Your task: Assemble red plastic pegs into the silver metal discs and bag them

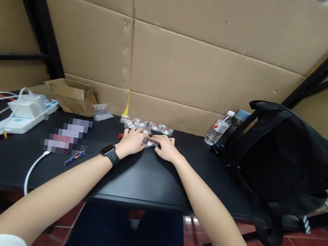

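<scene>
Between my two hands, on the black desk, is a small clear plastic packet (150, 144) with something shiny inside that I cannot make out. My left hand (132, 140), with a dark watch on its wrist, has its fingers closed on the packet's left side. From the other side my right hand (168, 148) grips it with bent fingers. Just beyond the hands, several similar packets (158, 127) with silvery and red contents lie in a row along the cardboard wall. A small red piece (120, 135) shows beside my left hand.
On the left are a power strip (26, 119) with white cables, an open cardboard box (73, 99), a plastic bag (102, 112), a blurred-out device and a pen-like item (74, 157). A water bottle (218, 129) and black backpack (283, 160) stand on the right.
</scene>
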Motion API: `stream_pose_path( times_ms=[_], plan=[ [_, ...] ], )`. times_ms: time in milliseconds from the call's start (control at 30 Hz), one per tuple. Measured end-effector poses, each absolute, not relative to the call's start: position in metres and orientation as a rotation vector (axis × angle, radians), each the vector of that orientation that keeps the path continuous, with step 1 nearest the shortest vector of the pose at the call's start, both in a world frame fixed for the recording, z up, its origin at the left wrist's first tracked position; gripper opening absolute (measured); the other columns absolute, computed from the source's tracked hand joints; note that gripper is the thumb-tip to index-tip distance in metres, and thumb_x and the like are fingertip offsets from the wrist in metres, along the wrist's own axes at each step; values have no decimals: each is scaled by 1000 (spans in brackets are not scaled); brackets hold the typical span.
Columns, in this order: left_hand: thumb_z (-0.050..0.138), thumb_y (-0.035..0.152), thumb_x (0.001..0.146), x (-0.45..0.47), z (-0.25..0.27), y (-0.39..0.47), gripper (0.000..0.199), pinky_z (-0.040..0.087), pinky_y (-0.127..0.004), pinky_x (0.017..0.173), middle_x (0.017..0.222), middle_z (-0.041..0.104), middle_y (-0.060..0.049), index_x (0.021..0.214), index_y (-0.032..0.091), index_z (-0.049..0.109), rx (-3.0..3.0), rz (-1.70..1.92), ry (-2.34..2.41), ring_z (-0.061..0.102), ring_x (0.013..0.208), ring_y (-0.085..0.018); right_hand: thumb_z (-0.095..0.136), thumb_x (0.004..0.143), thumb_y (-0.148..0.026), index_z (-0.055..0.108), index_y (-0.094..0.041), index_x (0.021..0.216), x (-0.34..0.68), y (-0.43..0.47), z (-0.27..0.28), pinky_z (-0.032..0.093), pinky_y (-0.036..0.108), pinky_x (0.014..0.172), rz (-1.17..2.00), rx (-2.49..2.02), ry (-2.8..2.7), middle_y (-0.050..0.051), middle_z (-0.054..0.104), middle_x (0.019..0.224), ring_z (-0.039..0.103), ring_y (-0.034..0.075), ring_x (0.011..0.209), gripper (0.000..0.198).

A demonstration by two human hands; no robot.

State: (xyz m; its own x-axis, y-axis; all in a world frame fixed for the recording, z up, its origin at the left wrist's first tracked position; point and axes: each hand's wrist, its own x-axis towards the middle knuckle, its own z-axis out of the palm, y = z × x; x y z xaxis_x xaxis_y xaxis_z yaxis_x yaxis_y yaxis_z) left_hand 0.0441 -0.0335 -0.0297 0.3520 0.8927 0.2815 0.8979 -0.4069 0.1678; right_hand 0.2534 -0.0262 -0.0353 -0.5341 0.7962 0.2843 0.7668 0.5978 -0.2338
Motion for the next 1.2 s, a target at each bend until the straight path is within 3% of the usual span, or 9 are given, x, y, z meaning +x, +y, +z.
stream_pose_path(
  times_ms=[233, 367, 467, 633, 833, 1033, 1200],
  plan=[
    [45, 26, 93, 39, -32, -26, 40, 32, -56, 102, 122, 69, -10, 118, 35, 75, -2703, -454, -1632, 50, 120, -37, 56, 93, -20, 68, -30, 127, 254, -25, -33, 30, 39, 87, 162, -1248, -2460, 7, 68, 134, 56, 29, 121, 37],
    [40, 42, 98, 34, -29, -24, 41, 30, -57, 104, 125, 68, -9, 118, 36, 75, -2833, -425, -1611, 49, 123, -37, 59, 96, -26, 71, -31, 118, 255, -27, -32, 26, 37, 85, 187, -1246, -2438, 5, 74, 121, 60, 26, 114, 26],
    [51, 56, 93, 32, -25, -23, 38, 27, -56, 106, 124, 70, -7, 107, 34, 78, -2857, -461, -1595, 48, 124, -37, 57, 100, -30, 73, -31, 114, 256, -28, -29, 25, 37, 85, 222, -1263, -2417, 5, 76, 114, 61, 25, 111, 21],
    [62, 40, 87, 32, -26, -19, 19, 30, -53, 104, 116, 71, -7, 90, 27, 76, -2779, -585, -1597, 52, 121, -35, 56, 100, -31, 73, -31, 110, 260, -28, -24, 28, 37, 91, 364, -1307, -2301, 1, 78, 102, 67, 22, 100, 19],
    [66, 46, 85, 37, -33, -15, 25, 33, -53, 102, 108, 73, -6, 75, 24, 72, -2684, -731, -1762, 55, 116, -36, 67, 90, -29, 64, -30, 116, 264, -23, -26, 33, 33, 85, 510, -1381, -2048, -3, 79, 93, 71, 20, 92, 25],
    [65, 42, 87, 47, -40, -19, 21, 33, -55, 102, 111, 72, -8, 82, 25, 75, -2630, -762, -1791, 54, 116, -36, 67, 87, -22, 60, -29, 115, 262, -21, -29, 26, 32, 83, 383, -1489, -1999, -3, 78, 86, 70, 21, 94, 30],
    [61, 36, 88, 49, -40, -21, 18, 34, -56, 100, 118, 70, -9, 92, 28, 76, -2631, -706, -1735, 51, 120, -37, 62, 86, -17, 65, -25, 98, 268, -13, -32, 23, 31, 78, 274, -1571, -1936, -2, 77, 84, 68, 20, 90, 14]
  ],
)
